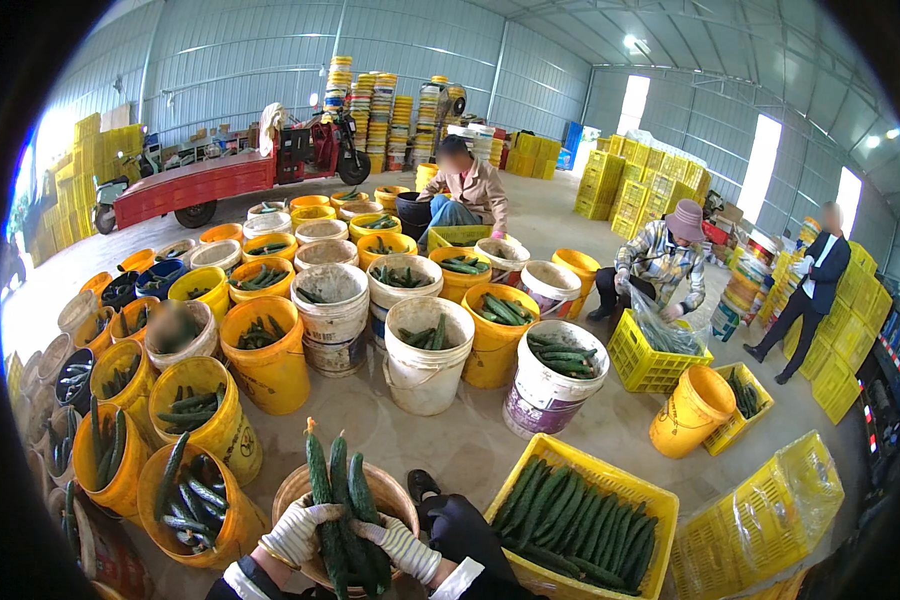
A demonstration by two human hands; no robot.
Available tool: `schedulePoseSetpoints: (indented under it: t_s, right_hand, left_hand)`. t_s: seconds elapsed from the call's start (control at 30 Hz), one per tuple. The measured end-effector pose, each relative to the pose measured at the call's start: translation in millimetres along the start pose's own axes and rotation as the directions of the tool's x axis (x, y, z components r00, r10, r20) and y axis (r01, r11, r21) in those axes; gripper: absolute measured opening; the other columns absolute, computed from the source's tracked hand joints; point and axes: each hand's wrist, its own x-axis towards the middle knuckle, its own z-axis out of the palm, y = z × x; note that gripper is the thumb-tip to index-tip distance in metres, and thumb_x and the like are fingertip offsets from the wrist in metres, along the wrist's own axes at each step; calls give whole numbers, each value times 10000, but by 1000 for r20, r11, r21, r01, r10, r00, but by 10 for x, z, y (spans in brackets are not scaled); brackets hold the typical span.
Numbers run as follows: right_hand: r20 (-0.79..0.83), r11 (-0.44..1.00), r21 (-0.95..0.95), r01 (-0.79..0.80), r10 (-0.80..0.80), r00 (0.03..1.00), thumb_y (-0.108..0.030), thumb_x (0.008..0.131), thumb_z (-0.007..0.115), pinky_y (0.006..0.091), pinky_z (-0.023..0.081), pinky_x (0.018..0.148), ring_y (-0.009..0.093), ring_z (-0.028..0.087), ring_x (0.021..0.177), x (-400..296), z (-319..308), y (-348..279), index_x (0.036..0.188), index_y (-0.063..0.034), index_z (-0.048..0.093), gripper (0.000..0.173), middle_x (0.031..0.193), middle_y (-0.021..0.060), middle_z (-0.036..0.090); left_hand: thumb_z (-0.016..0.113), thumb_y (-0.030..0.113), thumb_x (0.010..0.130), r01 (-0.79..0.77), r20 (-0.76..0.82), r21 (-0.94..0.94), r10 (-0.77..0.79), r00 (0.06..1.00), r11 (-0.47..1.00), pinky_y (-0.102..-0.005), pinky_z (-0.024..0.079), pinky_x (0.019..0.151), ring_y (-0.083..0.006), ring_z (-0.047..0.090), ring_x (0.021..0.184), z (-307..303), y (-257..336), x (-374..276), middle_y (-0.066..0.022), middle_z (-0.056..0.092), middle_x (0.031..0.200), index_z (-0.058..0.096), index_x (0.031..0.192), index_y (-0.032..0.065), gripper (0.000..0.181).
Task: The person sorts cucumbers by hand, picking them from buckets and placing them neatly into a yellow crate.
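Both of my hands wear striped knit gloves and are wrapped around a bunch of three dark green cucumbers (340,480), which stand nearly upright with their tips away from me. My left hand (304,529) grips the bunch from the left side, and my right hand (401,546) has its fingers on the right side. Directly below them is a dirty plastic bucket (399,496), its inside mostly hidden by the cucumbers and gloves. To the right of my knee, a yellow plastic crate (656,501) holds cucumbers laid side by side in slanting rows.
Buckets of cucumbers crowd the left and front, including an orange one (251,536) beside me. A plastic-wrapped yellow crate (757,517) stands at right. One person (469,187) sits beyond the buckets, another (664,255) handles a bag-lined crate, and a third (814,277) stands.
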Motion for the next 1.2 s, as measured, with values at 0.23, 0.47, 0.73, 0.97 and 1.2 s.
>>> schedulePoseSetpoints:
  t_s: [0.23,0.47,0.73,0.97,1.2]
  right_hand:
    - [-34,999,-5,-51,51,998,-270,814,640,244,462,793,135,573,865,51,-42,48,1097,-26,545,385,979,52,614]
    - [-31,1000,16,-22,22,999,-270,821,633,251,460,800,138,563,876,89,-70,123,1104,-31,539,382,985,52,607]
    - [-19,997,-6,-76,76,997,-261,838,611,256,437,848,123,549,922,138,-118,179,1113,-25,534,370,1017,46,600]
    - [3,996,-11,-92,92,996,-260,844,604,249,450,839,110,562,915,180,-169,212,1111,-19,535,366,1022,44,605]
    - [-6,996,-9,-84,84,996,-322,837,603,239,450,797,124,552,887,105,-93,245,1127,-30,530,418,998,52,601]
  left_hand:
    - [592,-17,755,88,-78,-28,-89,993,996,-369,525,759,-259,622,798,-92,-34,64,-121,635,909,562,1020,-5,267]
    - [598,-23,750,9,-110,-13,-10,994,1000,-376,535,726,-267,623,762,-114,-95,72,-123,633,884,562,994,-5,247]
    - [593,-35,748,34,-123,-60,-41,992,998,-390,529,747,-277,620,774,-91,-76,41,-133,626,899,555,1003,-10,259]
    - [605,-35,737,56,-131,-42,-62,989,998,-378,526,754,-270,619,781,-113,-65,64,-126,627,902,555,1016,-10,284]
    - [625,-36,718,-57,-175,124,78,982,991,-325,518,741,-225,604,771,-119,-125,75,-97,613,887,542,1025,7,321]
